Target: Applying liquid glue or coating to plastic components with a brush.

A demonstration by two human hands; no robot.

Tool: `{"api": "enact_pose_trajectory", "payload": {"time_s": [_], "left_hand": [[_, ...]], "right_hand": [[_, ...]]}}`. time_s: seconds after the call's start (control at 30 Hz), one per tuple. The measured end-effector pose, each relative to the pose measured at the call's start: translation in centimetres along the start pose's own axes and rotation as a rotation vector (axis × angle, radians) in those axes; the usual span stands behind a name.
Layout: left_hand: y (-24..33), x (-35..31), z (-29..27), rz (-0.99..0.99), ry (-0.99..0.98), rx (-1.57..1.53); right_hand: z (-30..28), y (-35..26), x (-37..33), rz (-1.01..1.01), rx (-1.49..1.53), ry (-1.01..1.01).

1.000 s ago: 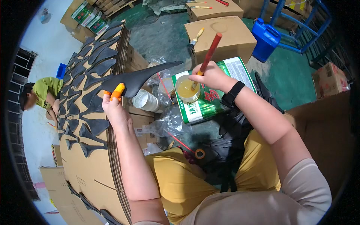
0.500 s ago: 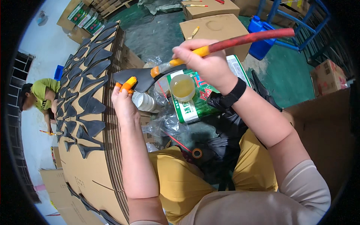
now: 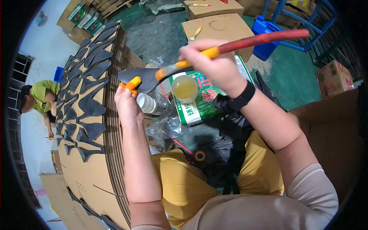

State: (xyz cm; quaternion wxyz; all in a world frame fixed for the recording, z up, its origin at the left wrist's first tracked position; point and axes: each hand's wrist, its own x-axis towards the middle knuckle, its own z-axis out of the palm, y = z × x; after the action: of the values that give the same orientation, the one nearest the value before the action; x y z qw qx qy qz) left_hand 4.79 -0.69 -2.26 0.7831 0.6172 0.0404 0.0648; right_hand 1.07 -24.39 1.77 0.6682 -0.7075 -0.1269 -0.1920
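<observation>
My left hand (image 3: 129,106), with orange covers on its fingertips, pinches the near left end of a smooth black saddle-shaped piece (image 3: 147,79). My right hand (image 3: 216,69), with a black band on its wrist, is closed around a brush (image 3: 264,38) with a long red and yellow handle. The brush's orange-wrapped tip end lies over the piece; whether the bristles touch it, I cannot tell. Below the brush, a clear cup (image 3: 184,87) of yellowish liquid stands on a green and white tin (image 3: 191,114).
To the left, stacked cardboard sheets (image 3: 115,153) carry several black saddle-shaped pieces (image 3: 93,108). A person (image 3: 44,96) in a green shirt bends beyond them. Ahead are cardboard boxes (image 3: 214,28) and a blue jug (image 3: 265,40). A tape roll (image 3: 200,156) lies near my knees.
My right hand and the brush have shifted slightly to the right. My left hand keeps its hold on the black piece. The other person's hand has moved a little.
</observation>
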Motion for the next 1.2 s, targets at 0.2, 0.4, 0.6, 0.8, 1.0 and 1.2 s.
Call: {"api": "enact_pose_trajectory", "payload": {"time_s": [0.2,0.4,0.6,0.8,1.0,1.2], "left_hand": [[0.6,0.3,-1.0,-0.049,-0.003,-0.069],[1.1,-0.6,0.4,-0.003,0.007,0.009],[0.6,-0.8,0.5,-0.012,-0.094,0.006],[1.8,-0.5,-1.4,-0.052,-0.014,-0.132],[2.6,-0.2,-4.6,-0.018,-0.006,-0.28],[3.9,-1.3,-3.4,0.104,-0.007,-0.269]], "right_hand": [[-1.9,1.3,0.3,-0.034,-0.287,-0.039],[-2.6,0.3,0.5,0.018,-0.091,0.124],[0.5,0.8,0.2,-0.133,0.023,0.022],[-3.3,1.4,-0.1,-0.061,-0.127,0.07],[-6.6,0.7,-0.5,0.046,-0.168,0.069],[-9.3,0.4,0.1,0.23,0.195,0.213]]}}
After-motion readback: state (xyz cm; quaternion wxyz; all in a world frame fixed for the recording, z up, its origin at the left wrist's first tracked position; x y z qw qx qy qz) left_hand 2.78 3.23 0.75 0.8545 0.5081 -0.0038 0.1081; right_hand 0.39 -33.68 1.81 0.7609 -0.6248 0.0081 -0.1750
